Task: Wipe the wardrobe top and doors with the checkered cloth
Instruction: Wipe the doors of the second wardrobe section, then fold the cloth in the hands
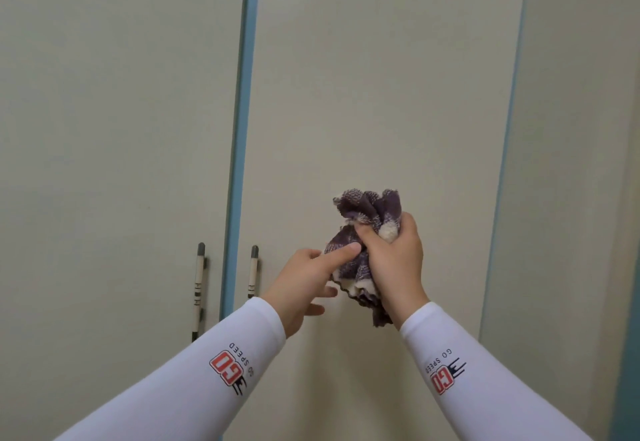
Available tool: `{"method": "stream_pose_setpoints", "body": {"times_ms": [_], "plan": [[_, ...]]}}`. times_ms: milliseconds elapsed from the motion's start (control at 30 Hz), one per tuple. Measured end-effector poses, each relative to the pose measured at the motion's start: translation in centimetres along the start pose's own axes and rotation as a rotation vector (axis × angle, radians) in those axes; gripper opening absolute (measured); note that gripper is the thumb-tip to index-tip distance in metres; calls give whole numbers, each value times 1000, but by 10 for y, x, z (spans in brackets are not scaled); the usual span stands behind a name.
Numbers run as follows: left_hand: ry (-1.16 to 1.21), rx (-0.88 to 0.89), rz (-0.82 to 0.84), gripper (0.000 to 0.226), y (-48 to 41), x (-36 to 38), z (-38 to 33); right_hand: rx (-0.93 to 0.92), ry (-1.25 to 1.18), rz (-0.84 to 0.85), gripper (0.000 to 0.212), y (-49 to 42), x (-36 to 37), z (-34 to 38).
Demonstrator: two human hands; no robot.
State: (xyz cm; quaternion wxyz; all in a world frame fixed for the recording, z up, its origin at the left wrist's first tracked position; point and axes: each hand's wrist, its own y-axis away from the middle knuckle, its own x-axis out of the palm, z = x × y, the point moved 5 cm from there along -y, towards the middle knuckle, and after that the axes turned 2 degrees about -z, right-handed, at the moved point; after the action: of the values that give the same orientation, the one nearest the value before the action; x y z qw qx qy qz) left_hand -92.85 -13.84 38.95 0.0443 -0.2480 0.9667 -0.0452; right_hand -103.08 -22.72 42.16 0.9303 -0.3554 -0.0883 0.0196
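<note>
The checkered cloth (363, 219), purple and cream, is bunched up in front of the middle wardrobe door (381, 77). My right hand (393, 260) is closed around the bunch from the right. My left hand (308, 283) reaches in from the left, with the thumb and fingertips touching the cloth's lower left folds and the other fingers spread. Both hands are held just in front of the cream door, at about handle height. The wardrobe top is out of view.
Left of the middle door is another cream door (114, 111), separated by a blue edge strip (242, 111). Two vertical bar handles (199, 288) (253, 272) flank that strip. A further panel (571, 129) stands on the right.
</note>
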Motion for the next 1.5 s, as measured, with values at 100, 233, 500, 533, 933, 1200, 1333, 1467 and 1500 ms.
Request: {"method": "stream_pose_setpoints", "body": {"times_ms": [100, 233, 500, 533, 933, 1200, 1333, 1467, 1500], "plan": [[39, -124, 63, 53, 5, 6, 12, 18, 20, -44, 35, 1, -4, 2], [169, -27, 17, 26, 2, 14, 14, 35, 14, -38, 26, 4, -4, 5], [462, 110, -15, 21, -7, 11, 1, 400, -136, 223, 26, 18, -15, -21], [476, 104, -8, 21, -9, 11, 0, 480, -191, 289, 35, 21, -16, -24], [650, -130, -94, 22, -25, -12, 10, 610, -359, 728, 69, 41, -32, -42], [171, -129, 352, 49, -9, -2, 21, 472, -457, 531, 38, 29, -28, -27], [117, -79, 223, 58, -15, -8, 21, 471, -383, 480, 33, 27, -31, -25], [77, -35, 168, 53, -19, -22, 12, 474, -239, 408, 12, 31, -40, -29], [53, -21, 136, 57, -20, -27, 11, 462, -184, 390, 11, 33, -43, -29]]}}
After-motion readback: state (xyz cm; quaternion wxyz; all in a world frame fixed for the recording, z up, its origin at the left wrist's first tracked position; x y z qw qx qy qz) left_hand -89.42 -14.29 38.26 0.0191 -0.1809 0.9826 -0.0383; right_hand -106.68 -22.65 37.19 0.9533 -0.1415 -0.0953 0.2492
